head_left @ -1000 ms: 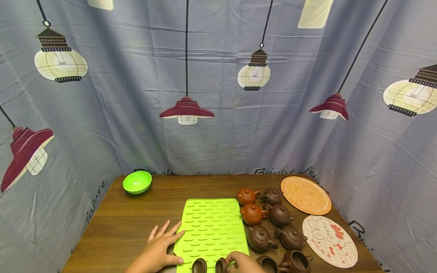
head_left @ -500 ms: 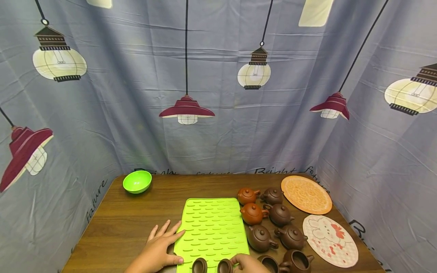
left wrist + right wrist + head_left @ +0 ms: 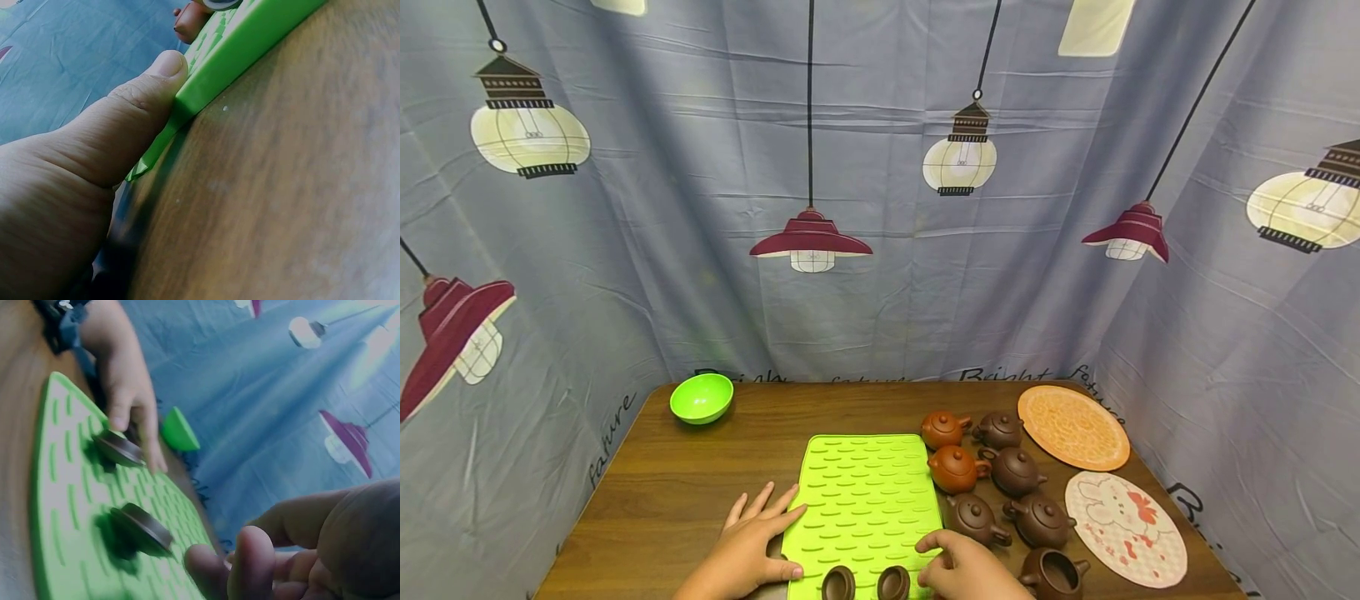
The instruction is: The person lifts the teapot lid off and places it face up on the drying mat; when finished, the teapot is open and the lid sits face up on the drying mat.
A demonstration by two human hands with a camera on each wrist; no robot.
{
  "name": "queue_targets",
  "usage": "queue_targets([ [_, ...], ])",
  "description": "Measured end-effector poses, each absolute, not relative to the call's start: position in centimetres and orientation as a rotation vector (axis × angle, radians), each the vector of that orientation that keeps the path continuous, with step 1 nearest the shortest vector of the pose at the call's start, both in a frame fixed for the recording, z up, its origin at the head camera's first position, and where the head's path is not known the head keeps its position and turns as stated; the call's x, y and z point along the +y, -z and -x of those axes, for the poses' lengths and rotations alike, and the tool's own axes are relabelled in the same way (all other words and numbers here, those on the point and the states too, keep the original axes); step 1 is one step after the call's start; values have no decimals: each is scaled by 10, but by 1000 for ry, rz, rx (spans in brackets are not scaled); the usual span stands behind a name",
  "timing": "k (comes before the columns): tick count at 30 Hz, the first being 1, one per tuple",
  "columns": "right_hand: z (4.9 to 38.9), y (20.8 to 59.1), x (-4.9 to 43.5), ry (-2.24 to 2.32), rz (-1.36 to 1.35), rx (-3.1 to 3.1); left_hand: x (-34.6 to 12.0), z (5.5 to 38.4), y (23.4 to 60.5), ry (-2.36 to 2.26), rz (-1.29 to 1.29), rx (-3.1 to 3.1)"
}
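Note:
My left hand (image 3: 747, 543) rests with spread fingers on the left edge of a bright green ridged mat (image 3: 865, 492); in the left wrist view its thumb (image 3: 134, 103) presses the mat's edge. Two small dark brown teapot lids stand tilted, knob down, near the mat's front: a left lid (image 3: 838, 583) and a right lid (image 3: 893, 582). Just right of the second lid, apart from it, my right hand (image 3: 968, 568) hovers with loosely bent fingers and holds nothing. A lidless brown teapot (image 3: 1054, 573) stands beyond it; the other lidless one is hidden behind this hand.
Right of the mat stand several lidded teapots: two orange-brown, such as the nearer one (image 3: 955, 469), and dark brown ones (image 3: 1017, 472). An orange round placemat (image 3: 1072, 427) and a rabbit-print placemat (image 3: 1126, 529) lie farther right. A green bowl (image 3: 702, 398) sits back left.
My right hand set the right lid down on the mat, let it go and moved off to the right, now covering one lidless teapot. My left hand stayed put.

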State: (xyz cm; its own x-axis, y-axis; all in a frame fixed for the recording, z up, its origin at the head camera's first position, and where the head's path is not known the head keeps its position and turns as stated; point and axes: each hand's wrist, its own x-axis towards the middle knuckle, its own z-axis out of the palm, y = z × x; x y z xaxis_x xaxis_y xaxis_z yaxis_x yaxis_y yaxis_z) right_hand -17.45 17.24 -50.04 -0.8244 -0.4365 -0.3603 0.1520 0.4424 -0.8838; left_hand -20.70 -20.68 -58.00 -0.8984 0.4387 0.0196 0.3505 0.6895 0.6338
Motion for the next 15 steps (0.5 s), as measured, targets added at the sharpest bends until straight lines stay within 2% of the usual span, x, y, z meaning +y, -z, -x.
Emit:
queue_targets([
  [8,181,484,185,1506,272,2257,-207,207,577,-997,-643,2748],
  [15,190,487,189,1426,125,2544,-206,206,576,-992,-637,2741],
])
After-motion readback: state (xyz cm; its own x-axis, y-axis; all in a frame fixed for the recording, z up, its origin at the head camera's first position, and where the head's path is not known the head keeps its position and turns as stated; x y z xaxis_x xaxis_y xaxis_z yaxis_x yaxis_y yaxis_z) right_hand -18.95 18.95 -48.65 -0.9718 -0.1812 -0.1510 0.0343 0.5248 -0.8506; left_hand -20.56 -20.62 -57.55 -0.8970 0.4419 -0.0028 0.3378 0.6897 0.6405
